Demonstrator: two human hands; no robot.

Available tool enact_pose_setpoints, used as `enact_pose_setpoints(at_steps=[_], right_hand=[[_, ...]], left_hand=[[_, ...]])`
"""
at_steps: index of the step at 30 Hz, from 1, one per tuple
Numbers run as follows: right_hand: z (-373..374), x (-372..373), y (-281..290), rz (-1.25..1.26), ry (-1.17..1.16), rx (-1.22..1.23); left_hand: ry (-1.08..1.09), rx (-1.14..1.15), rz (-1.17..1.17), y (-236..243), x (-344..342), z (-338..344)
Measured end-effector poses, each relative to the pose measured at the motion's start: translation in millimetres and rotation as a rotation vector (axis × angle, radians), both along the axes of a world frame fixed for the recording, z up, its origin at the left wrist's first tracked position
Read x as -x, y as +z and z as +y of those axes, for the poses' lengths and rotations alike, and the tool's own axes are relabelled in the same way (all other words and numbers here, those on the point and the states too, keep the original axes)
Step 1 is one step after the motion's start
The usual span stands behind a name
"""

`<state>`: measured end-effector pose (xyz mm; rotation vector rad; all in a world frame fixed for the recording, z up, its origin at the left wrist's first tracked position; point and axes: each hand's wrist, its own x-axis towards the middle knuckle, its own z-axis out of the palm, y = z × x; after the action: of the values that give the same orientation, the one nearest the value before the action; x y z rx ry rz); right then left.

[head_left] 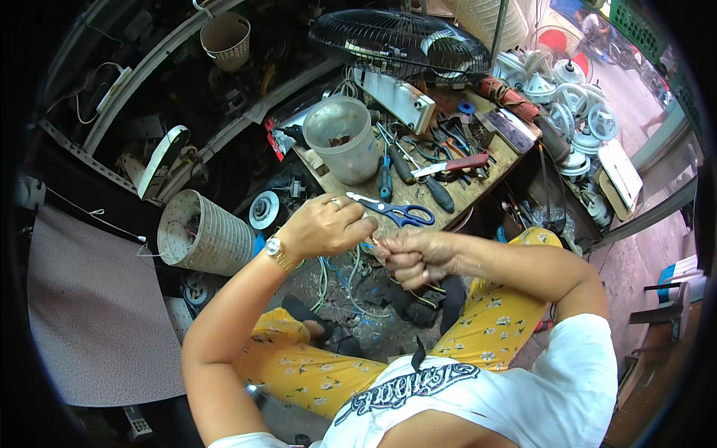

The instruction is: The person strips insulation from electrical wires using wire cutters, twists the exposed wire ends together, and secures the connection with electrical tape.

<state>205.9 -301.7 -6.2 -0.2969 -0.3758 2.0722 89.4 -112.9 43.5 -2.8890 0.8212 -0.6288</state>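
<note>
In front of my knees, both of my hands are closed and nearly touching at the fingertips. My left hand (326,228), with a gold watch on the wrist, pinches thin electrical wires, their ends mostly hidden by the fingers. My right hand (418,255) is curled beside it, gripping wires too; a yellowish strand (427,297) shows below its fingers. Blue and pale green wires (351,287) hang and lie beneath the hands. Just beyond them, blue-handled scissors (407,215) rest on the near edge of a low wooden workbench (470,196).
On the bench stand a cloudy plastic bucket (342,160), a blue screwdriver (385,178), a red-handled knife (455,164) and several pliers. A black fan guard (399,45) is behind. White fan parts (571,101) pile up at right. A ribbed bin (213,235) stands left.
</note>
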Motion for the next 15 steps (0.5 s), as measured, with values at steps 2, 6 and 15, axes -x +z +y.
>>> enact_pose_setpoints(at_steps=[2, 6, 15], right_hand=[[-3.4, 2.2, 14.9, 0.071, 0.066, -0.091], [3.2, -51.4, 39.8, -1.001, -0.624, -0.238], [-13.0, -130.4, 16.5, -2.019, -1.052, -0.378]], left_hand=[[-0.169, 0.062, -0.178, 3.2, -17.7, 4.7], [0.112, 0.093, -0.207, 9.9, -54.3, 32.9], [0.734, -0.031, -0.024, 13.7, -92.7, 106.9]])
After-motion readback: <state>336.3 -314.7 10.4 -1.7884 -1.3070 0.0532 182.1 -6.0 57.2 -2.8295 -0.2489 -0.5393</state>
